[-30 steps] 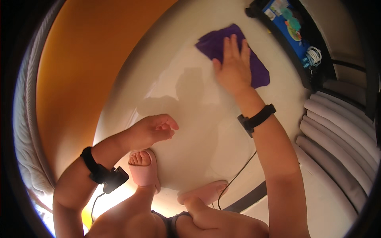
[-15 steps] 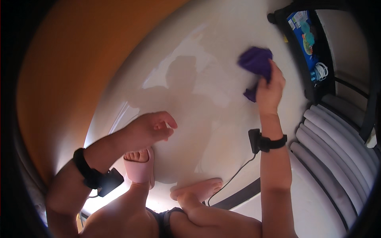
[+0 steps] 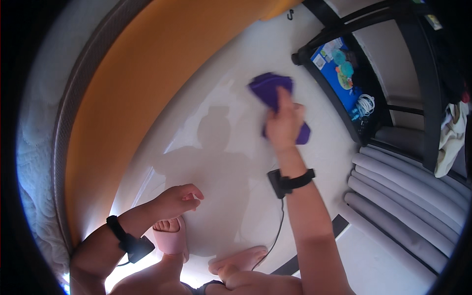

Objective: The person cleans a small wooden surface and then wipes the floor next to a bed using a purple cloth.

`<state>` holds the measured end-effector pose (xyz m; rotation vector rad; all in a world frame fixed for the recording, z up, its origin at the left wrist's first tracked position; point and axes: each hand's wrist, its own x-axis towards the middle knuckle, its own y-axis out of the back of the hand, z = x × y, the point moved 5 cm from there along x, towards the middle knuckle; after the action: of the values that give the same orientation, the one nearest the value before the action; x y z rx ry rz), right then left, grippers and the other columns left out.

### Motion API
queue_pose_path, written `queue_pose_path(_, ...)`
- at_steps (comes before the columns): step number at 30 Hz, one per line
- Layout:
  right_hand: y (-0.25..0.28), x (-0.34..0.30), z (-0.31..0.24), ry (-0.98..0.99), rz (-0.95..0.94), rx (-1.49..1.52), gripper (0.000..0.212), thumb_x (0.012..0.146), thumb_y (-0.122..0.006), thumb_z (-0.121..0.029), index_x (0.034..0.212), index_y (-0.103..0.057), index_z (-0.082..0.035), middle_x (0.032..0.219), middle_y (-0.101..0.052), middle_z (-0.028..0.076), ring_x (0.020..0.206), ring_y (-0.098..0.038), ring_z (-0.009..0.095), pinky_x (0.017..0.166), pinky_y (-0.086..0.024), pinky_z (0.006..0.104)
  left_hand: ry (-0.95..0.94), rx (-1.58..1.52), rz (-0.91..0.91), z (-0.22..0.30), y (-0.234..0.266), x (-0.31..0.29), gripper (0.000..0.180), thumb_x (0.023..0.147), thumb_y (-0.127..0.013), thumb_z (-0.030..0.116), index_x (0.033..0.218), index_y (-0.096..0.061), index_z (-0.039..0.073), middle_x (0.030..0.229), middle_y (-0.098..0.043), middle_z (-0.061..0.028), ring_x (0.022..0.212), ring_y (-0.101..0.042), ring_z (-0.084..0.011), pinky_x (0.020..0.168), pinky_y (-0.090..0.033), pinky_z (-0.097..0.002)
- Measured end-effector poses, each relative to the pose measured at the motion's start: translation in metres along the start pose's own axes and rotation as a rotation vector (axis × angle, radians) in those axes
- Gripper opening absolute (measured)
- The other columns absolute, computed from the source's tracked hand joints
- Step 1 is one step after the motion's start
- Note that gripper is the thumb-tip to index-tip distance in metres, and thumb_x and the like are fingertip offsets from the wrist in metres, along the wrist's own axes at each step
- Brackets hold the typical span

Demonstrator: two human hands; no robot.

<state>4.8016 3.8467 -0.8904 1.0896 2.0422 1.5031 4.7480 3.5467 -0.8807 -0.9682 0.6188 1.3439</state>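
Note:
Out over the pale floor, my right hand (image 3: 285, 127) grips a purple cloth (image 3: 269, 91). The cloth is bunched, with one part spread beyond my fingers and another showing below the palm; motion blurs it slightly. I cannot tell whether it touches the floor. My left hand (image 3: 184, 196) hangs above the floor near my pink-slippered left foot, fingers loosely bent and a little apart, with nothing seen in it. Both wrists carry a black strap with a small dark box.
An orange panel (image 3: 105, 123) curves along the left, beside a quilted pale mattress (image 3: 37, 162). To the right stands a black rack (image 3: 339, 105) holding a blue package and a coiled white cable (image 3: 365, 104). Grey padded rolls (image 3: 408, 191) lie below it. Pink slippers (image 3: 241, 259) are on my feet.
My view has shifted, showing more of the rack and the mattress. My right hand has turned, and its finger now points along the cloth. The cloth stays in its grip; my left hand stays loosely bent.

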Motion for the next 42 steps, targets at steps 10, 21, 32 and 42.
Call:
queue_pose_path(10, 0.005, 0.062, -0.003, -0.147, 0.275, 0.203, 0.051, 0.073, -0.062, -0.009, 0.122, -0.049, -0.007, 0.118, -0.056, 0.011, 0.105, -0.045, 0.034, 0.093, -0.037, 0.0376, -0.098, -0.089, -0.009, -0.004, -0.005, 0.004, 0.019, 0.086, -0.055, 0.016, 0.102, -0.056, 0.006, 0.081, -0.058, -0.0039, 0.080, -0.056, -0.0134, 0.075, -0.044, -0.0269)
queue_pose_path(21, -0.062, 0.086, -0.085, 0.209, -0.173, 0.178, 0.045, 0.067, -0.056, -0.005, 0.109, -0.061, -0.021, 0.105, -0.063, 0.002, 0.101, -0.050, 0.029, 0.086, -0.041, 0.0382, -0.127, 0.107, -0.012, -0.002, -0.012, 0.006, 0.023, 0.085, -0.056, 0.020, 0.105, -0.055, 0.008, 0.086, -0.059, -0.0057, 0.083, -0.055, -0.0163, 0.077, -0.044, -0.0295)
queue_pose_path(32, 0.015, -0.150, -0.040, 0.465, -0.838, 0.408, 0.043, 0.063, -0.058, 0.002, 0.099, -0.066, -0.018, 0.112, -0.061, -0.010, 0.100, -0.047, 0.022, 0.089, -0.035, 0.0353, -0.316, -0.304, -0.062, 0.026, 0.000, 0.002, 0.022, 0.081, -0.051, 0.000, 0.103, -0.055, 0.004, 0.082, -0.055, -0.0013, 0.077, -0.052, -0.0090, 0.071, -0.043, -0.0231)
queue_pose_path(42, 0.150, -0.279, 0.257, -0.679, -0.374, 0.488, 0.048, 0.064, -0.053, 0.006, 0.112, -0.057, -0.004, 0.108, -0.060, 0.009, 0.100, -0.053, 0.020, 0.090, -0.041, 0.0305, -1.088, 0.505, 0.875, 0.188, 0.026, -0.128, 0.029, 0.084, -0.046, 0.000, 0.113, -0.051, 0.003, 0.107, -0.052, -0.0041, 0.097, -0.048, -0.0136, 0.086, -0.037, -0.0245)
